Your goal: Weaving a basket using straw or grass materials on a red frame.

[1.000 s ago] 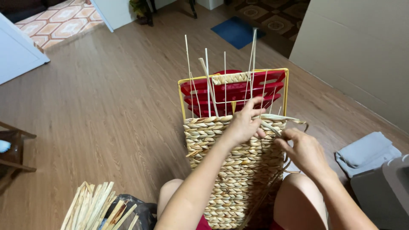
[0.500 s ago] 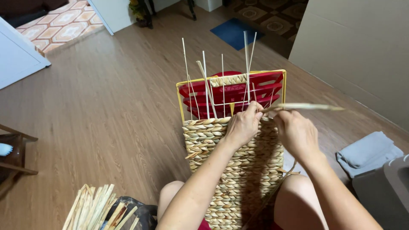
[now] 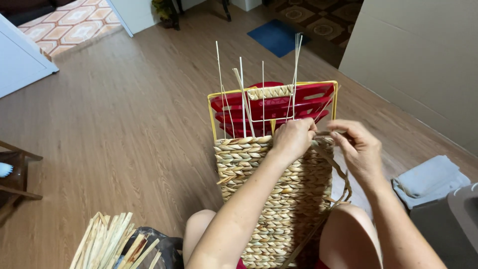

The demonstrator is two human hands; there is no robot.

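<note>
A half-woven straw basket [image 3: 259, 174] rests between my knees on a yellow wire frame [image 3: 213, 114] with thin upright stakes [image 3: 242, 94] and a red plastic form [image 3: 279, 107] inside. My left hand [image 3: 294, 138] presses on the top woven row near the right side. Close beside it, my right hand [image 3: 359, 149] pinches a flat straw strand [image 3: 338, 174] at the rim; the strand loops down the basket's right side toward my thigh.
A bundle of loose dry straw strips [image 3: 107, 241] lies at my lower left beside a dark bag [image 3: 159, 246]. A folded grey-blue cloth [image 3: 430, 179] and a grey container [image 3: 458, 219] sit at right. A wooden furniture edge [image 3: 15, 174] shows at left, a blue mat [image 3: 279, 37] far ahead.
My right hand rose from low on the basket's right, drew the strand out sideways, then came in close to my left hand at the rim. The strand now hangs in a loop.
</note>
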